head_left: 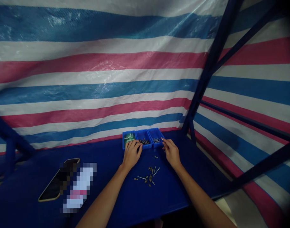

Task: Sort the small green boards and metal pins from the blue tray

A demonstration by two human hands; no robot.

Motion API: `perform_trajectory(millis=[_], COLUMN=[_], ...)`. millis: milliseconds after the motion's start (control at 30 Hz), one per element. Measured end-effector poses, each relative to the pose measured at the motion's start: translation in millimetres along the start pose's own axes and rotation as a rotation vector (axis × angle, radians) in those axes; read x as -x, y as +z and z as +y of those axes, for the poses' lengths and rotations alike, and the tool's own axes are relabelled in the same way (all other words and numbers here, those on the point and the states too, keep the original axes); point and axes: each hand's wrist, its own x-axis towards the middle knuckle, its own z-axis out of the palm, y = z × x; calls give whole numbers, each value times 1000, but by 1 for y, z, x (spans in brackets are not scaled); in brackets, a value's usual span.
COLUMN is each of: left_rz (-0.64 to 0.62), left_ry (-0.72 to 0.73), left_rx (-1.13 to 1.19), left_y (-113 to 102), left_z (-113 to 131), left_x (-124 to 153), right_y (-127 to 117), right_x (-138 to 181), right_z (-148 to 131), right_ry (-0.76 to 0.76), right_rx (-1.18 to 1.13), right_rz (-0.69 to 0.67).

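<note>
My left hand (132, 153) is curled at the front of the left blue bin (123, 141) and the middle blue bin (141, 131). Its thumb and fingers come together, and what they hold, if anything, is too small to name. A packet with green on it lies in the left bin; small dark metal parts (145, 141) fill the front of the middle one. At the right edge of the right blue bin (155, 130), which holds thin silvery pins (156, 140), my right hand (172, 153) pinches something tiny that I cannot make out.
Several small metal pieces and pins (149, 178) lie loose on the dark blue table (168, 196) between my forearms. A phone (51, 186) and a blurred-out item (79, 188) rest at the left. Blue frame bars (202, 82) and striped sheeting (99, 60) enclose the table.
</note>
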Motion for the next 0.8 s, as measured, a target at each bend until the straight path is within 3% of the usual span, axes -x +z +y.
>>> perform_trajectory(millis=[167,633,800], left_rz=[-3,-5,-5], left_ry=[-8,-9,-9], left_rx=[-1,-4,3], left_y=[0,0,0], left_z=[0,1,1], left_x=[0,0,0], right_y=[0,-3,0], right_x=[-1,-2,1], right_z=[-1,-7,-9], right_ry=[84,-66,-31], right_rx=[4,56,90], right_rz=[54,-25,-82])
